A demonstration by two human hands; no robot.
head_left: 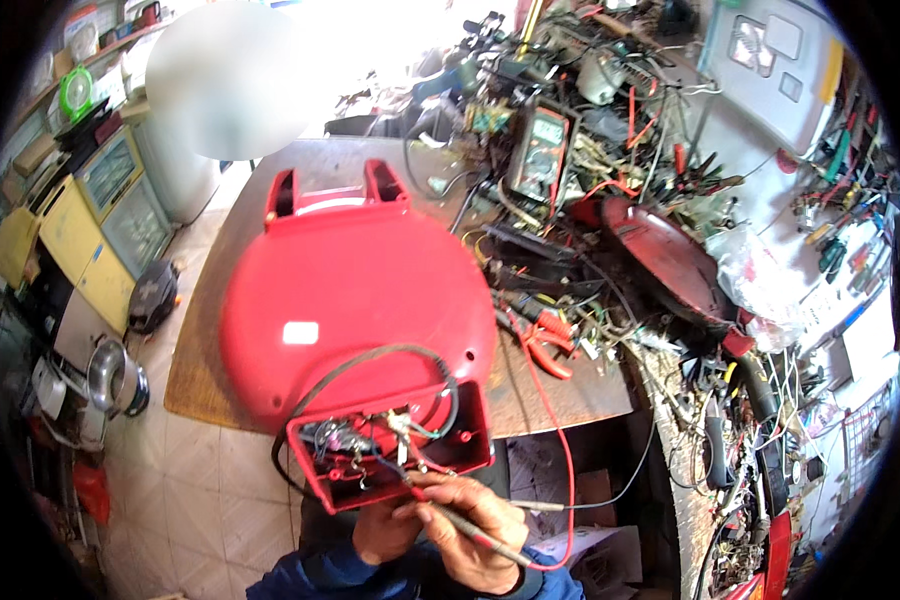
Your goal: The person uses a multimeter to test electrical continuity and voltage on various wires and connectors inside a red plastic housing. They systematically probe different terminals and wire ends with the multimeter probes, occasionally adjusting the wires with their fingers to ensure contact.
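A round red plastic appliance body (360,280) lies on the worktable, its open wiring compartment (477,440) facing me. Inside are wires (340,437), connectors and a looped black cord (315,395). My right hand (470,525) is closed round a red-lead multimeter probe (480,538), its tip pointing into the compartment. A second probe with a dark lead (538,506) runs in behind the same hand; whether it is gripped there I cannot tell. Just below the compartment's near edge is my left hand (380,535), its fingers mostly hidden. The digital multimeter (542,150) stands on the table's far right.
Pliers with red handles (548,355) lie right of the appliance. A dark red round pan-like part (660,260) and heaped cables, tools and scrap (610,120) cover the right side. A metal pot (115,378) and yellow cabinet (95,260) stand left. The wooden table's edge (195,395) is near.
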